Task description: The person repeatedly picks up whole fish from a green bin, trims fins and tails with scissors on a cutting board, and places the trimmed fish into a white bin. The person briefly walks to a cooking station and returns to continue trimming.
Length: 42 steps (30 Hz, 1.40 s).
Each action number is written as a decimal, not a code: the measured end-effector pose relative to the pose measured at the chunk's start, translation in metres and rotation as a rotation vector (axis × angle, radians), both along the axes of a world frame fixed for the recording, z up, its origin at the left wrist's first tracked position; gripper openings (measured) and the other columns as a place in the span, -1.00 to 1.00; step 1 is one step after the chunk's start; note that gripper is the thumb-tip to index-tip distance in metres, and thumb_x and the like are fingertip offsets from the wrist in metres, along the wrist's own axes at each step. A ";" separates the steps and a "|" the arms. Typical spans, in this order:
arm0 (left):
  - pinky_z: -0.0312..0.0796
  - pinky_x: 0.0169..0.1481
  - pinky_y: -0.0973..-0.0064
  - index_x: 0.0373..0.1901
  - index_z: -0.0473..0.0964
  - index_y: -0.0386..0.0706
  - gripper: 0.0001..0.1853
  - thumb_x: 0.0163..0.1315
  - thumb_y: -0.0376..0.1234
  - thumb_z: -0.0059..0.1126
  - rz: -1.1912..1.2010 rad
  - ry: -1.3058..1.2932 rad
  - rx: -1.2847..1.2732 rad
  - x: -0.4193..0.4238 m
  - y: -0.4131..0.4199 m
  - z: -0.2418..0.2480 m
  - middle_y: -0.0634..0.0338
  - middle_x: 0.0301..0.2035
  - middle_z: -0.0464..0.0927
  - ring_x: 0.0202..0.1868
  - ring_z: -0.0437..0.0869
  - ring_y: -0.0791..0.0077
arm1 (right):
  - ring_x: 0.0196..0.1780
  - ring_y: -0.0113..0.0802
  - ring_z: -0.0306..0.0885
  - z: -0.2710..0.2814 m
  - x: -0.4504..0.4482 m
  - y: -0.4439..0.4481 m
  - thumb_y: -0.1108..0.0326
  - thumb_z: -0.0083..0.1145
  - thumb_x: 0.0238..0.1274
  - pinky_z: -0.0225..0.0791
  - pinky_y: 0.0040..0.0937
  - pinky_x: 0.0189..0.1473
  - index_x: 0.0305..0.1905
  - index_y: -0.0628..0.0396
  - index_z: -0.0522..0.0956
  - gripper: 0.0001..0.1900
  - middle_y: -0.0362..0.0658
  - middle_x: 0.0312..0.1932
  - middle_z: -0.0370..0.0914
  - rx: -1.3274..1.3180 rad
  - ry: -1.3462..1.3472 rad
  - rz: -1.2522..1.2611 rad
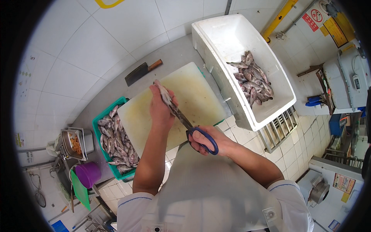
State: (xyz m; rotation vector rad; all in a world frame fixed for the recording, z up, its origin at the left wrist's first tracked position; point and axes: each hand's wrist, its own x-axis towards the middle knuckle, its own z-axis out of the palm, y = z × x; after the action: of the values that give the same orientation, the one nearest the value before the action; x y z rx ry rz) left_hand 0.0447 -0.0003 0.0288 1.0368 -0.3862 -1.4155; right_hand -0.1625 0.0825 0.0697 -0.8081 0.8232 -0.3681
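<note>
A small fish lies along the palm of my left hand, belly side showing pale, with my fingers wrapped around it. My right hand grips blue-handled scissors, its fingers through the handle loops. The blades point up and left and meet the lower end of the fish; how far they are parted I cannot tell. Both hands are above a worn white cutting board with yellowish stains.
At left, a green crate is heaped with fish. On the right stands a white foam box with a smaller pile of fish. A cleaver lies behind the board, near the tiled wall. Farther left is a purple bucket.
</note>
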 end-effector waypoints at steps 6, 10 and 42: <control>0.46 -0.37 0.44 -0.17 0.48 -0.13 -0.32 0.65 0.32 -0.19 0.031 0.030 -0.008 -0.010 0.001 -0.007 0.20 -0.39 0.57 -0.49 0.57 0.42 | -0.54 -0.55 0.38 -0.006 0.014 0.001 -0.24 0.36 0.47 0.25 -0.49 -0.52 -0.14 0.11 0.49 -0.44 -0.26 -0.45 0.46 0.000 0.035 -0.127; 0.34 -0.39 0.45 -0.18 0.46 -0.08 -0.35 0.64 0.33 -0.17 0.005 -0.005 -0.035 -0.013 0.000 -0.008 0.26 -0.41 0.52 -0.49 0.52 0.47 | -0.57 -0.56 0.38 -0.003 0.020 0.000 -0.11 0.42 0.47 0.23 -0.47 -0.56 -0.14 0.10 0.52 -0.53 -0.29 -0.52 0.44 0.041 0.115 -0.160; 0.37 -0.33 0.56 0.14 0.56 -0.07 -0.43 0.75 0.17 -0.24 -0.315 -0.291 -0.041 -0.006 0.018 -0.032 0.36 -0.31 0.55 -0.37 0.49 0.63 | -0.60 -0.55 0.33 -0.028 0.016 0.013 -0.23 0.17 0.63 0.20 -0.49 -0.62 -0.21 0.07 0.47 -0.48 -0.30 -0.56 0.42 -0.015 0.041 -0.251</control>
State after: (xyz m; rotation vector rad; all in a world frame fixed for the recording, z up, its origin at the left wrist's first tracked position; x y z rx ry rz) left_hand 0.0390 0.0177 -0.0029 1.1893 -0.8167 -1.5281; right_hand -0.1462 0.0954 0.0421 -0.7299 0.9646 -0.5818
